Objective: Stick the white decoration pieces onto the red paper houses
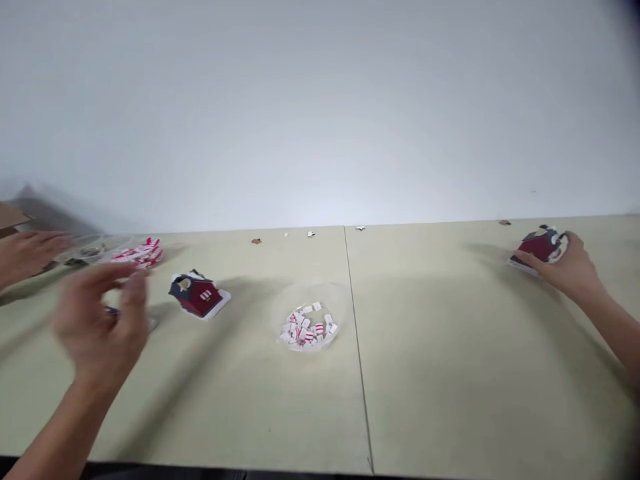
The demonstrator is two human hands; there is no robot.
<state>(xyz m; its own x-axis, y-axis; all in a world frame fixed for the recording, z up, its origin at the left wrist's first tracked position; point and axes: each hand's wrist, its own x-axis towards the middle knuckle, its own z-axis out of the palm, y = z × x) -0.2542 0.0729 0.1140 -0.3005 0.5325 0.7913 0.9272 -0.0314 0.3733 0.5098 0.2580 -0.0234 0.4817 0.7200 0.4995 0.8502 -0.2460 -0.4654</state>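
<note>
On the far right, my right hand is closed round a small toy house with dark red walls, a dark roof and a white base. My left hand hovers over the left of the table, blurred, fingers curved and thumb apart from them. Nothing shows in its grasp. Partly hidden behind it, a dark object on a pale base shows only in part. A second red toy house with a striped window stands just right of my left hand.
A clear round bowl holds small white and red-striped pieces. Red-and-white striped pieces lie back left beside clear containers. Another person's hand is at the left edge. Small scraps lie along the wall; a seam crosses the table.
</note>
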